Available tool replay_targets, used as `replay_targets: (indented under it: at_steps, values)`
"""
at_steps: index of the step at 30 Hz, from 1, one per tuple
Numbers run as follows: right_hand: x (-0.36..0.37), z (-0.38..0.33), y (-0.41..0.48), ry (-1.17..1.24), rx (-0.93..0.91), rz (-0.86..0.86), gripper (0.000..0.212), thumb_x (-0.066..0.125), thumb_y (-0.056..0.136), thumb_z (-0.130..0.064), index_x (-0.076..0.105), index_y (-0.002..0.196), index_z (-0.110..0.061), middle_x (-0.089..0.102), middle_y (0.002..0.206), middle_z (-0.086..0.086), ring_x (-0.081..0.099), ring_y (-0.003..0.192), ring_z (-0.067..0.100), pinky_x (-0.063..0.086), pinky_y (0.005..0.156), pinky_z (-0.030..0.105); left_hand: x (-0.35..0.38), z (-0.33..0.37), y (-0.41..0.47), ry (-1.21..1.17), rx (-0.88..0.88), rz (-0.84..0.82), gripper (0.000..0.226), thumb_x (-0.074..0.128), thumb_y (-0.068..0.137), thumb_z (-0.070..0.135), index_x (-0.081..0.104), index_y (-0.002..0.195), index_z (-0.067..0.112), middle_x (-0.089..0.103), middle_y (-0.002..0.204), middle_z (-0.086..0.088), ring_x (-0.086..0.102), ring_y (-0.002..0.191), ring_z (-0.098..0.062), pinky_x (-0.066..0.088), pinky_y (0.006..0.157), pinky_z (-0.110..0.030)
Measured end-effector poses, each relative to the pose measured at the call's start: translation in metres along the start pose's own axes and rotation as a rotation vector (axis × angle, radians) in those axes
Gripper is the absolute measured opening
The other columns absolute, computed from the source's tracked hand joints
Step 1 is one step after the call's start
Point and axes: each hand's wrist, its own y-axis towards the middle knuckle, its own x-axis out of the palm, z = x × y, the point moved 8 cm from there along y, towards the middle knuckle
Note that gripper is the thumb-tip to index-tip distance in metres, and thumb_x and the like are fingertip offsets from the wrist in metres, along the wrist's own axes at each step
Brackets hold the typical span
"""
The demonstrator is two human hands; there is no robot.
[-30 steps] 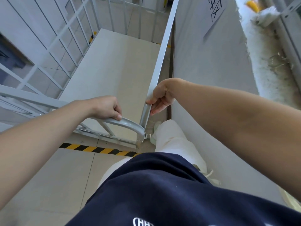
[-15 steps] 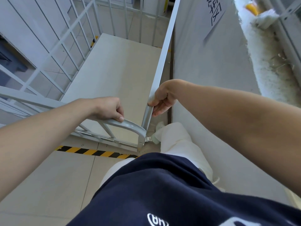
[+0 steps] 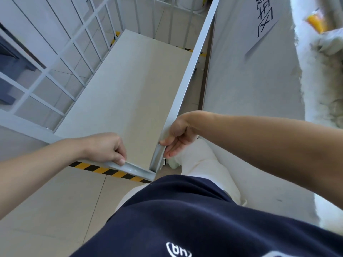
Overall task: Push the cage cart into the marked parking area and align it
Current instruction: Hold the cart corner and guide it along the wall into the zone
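The grey metal cage cart (image 3: 122, 86) stands in front of me, seen from above, with barred sides at the left and far end and a pale flat deck. My left hand (image 3: 106, 148) is closed around the near top rail close to the corner. My right hand (image 3: 177, 135) grips the right side rail (image 3: 193, 67) just beyond that corner. Yellow-and-black marking tape (image 3: 104, 170) runs across the floor under the near rail, and more tape (image 3: 116, 37) shows at the far left corner and far right. The cart's wheels are hidden.
A grey wall (image 3: 246, 75) with a paper sign (image 3: 263, 17) runs close along the cart's right side. My white-trousered leg (image 3: 202, 166) and shoe stand between cart and wall. A dark unit (image 3: 11, 71) sits at the left behind the bars. Tiled floor (image 3: 46, 204) lies at the lower left.
The cart has rolled forward, away from me, its near rail now over the floor tape. Both hands kept their grip near the corner.
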Motion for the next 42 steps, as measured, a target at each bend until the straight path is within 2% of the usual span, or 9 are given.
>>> replay_targets:
  at_steps: [3, 5, 9, 13, 18, 22, 27, 35, 42]
  values:
    - [0.001, 0.001, 0.001, 0.006, 0.006, -0.015, 0.017, 0.054, 0.093, -0.005, 0.059, 0.091, 0.011, 0.069, 0.075, 0.025, 0.065, 0.080, 0.029, 0.057, 0.067, 0.033, 0.000, -0.003, 0.000, -0.007, -0.016, -0.008, 0.011, 0.065, 0.082, 0.023, 0.075, 0.078, 0.021, 0.074, 0.085, 0.001, 0.065, 0.078, -0.019, 0.051, 0.078, -0.037]
    - [0.002, 0.002, 0.001, 0.013, 0.002, -0.018, 0.017, 0.055, 0.093, -0.005, 0.059, 0.090, 0.011, 0.069, 0.084, 0.025, 0.066, 0.085, 0.029, 0.057, 0.069, 0.033, 0.001, -0.002, -0.001, -0.007, -0.021, 0.007, 0.011, 0.066, 0.081, 0.022, 0.076, 0.078, 0.021, 0.074, 0.085, 0.001, 0.065, 0.080, -0.020, 0.051, 0.080, -0.038]
    - [0.003, 0.001, 0.000, 0.024, -0.009, -0.014, 0.017, 0.055, 0.093, -0.007, 0.058, 0.092, 0.010, 0.062, 0.110, 0.021, 0.061, 0.111, 0.025, 0.055, 0.074, 0.032, 0.001, -0.006, -0.004, -0.004, -0.038, 0.031, 0.011, 0.065, 0.081, 0.022, 0.076, 0.079, 0.021, 0.074, 0.085, -0.002, 0.065, 0.087, -0.026, 0.050, 0.079, -0.041]
    - [0.005, 0.000, 0.000, 0.030, -0.016, -0.010, 0.014, 0.055, 0.092, -0.005, 0.059, 0.092, 0.008, 0.067, 0.097, 0.026, 0.061, 0.101, 0.027, 0.055, 0.075, 0.035, 0.001, -0.005, -0.008, -0.022, -0.041, 0.044, 0.012, 0.064, 0.083, 0.022, 0.076, 0.080, 0.022, 0.075, 0.086, 0.002, 0.066, 0.086, -0.021, 0.051, 0.080, -0.037]
    - [0.006, -0.001, -0.002, 0.026, -0.023, 0.009, 0.016, 0.055, 0.092, -0.005, 0.059, 0.096, 0.010, 0.067, 0.084, 0.027, 0.062, 0.100, 0.028, 0.055, 0.075, 0.036, -0.001, 0.003, -0.011, -0.042, -0.026, 0.091, 0.015, 0.062, 0.087, 0.021, 0.076, 0.088, 0.023, 0.071, 0.082, 0.015, 0.061, 0.076, -0.004, 0.040, 0.062, -0.014]
    - [0.009, -0.001, -0.003, 0.006, -0.027, 0.026, 0.020, 0.055, 0.092, -0.005, 0.058, 0.103, 0.011, 0.067, 0.085, 0.026, 0.066, 0.086, 0.031, 0.055, 0.073, 0.036, 0.000, 0.000, -0.013, -0.051, -0.013, 0.111, 0.015, 0.062, 0.087, 0.021, 0.077, 0.091, 0.021, 0.072, 0.087, 0.013, 0.062, 0.081, -0.005, 0.045, 0.071, -0.018]
    - [0.010, -0.001, -0.004, 0.001, -0.034, 0.047, 0.016, 0.055, 0.091, -0.004, 0.060, 0.098, 0.010, 0.069, 0.082, 0.025, 0.070, 0.068, 0.031, 0.057, 0.072, 0.036, 0.001, -0.001, -0.015, -0.056, 0.004, 0.141, 0.016, 0.062, 0.087, 0.021, 0.077, 0.091, 0.019, 0.074, 0.089, 0.010, 0.063, 0.084, -0.007, 0.051, 0.081, -0.028]
    - [0.009, -0.001, -0.003, -0.001, -0.056, 0.076, 0.015, 0.055, 0.091, -0.004, 0.061, 0.095, 0.009, 0.069, 0.083, 0.025, 0.070, 0.071, 0.031, 0.057, 0.073, 0.036, 0.002, -0.003, -0.015, -0.073, 0.015, 0.170, 0.015, 0.063, 0.087, 0.020, 0.076, 0.093, 0.019, 0.073, 0.090, 0.010, 0.062, 0.084, -0.004, 0.049, 0.078, -0.024]
    - [0.011, -0.002, -0.006, -0.004, -0.083, 0.108, 0.015, 0.053, 0.093, -0.003, 0.061, 0.092, 0.009, 0.069, 0.077, 0.026, 0.071, 0.060, 0.031, 0.057, 0.068, 0.038, 0.002, -0.002, -0.015, -0.081, 0.013, 0.181, 0.015, 0.063, 0.087, 0.020, 0.076, 0.093, 0.018, 0.073, 0.091, 0.011, 0.062, 0.087, -0.002, 0.048, 0.079, -0.024]
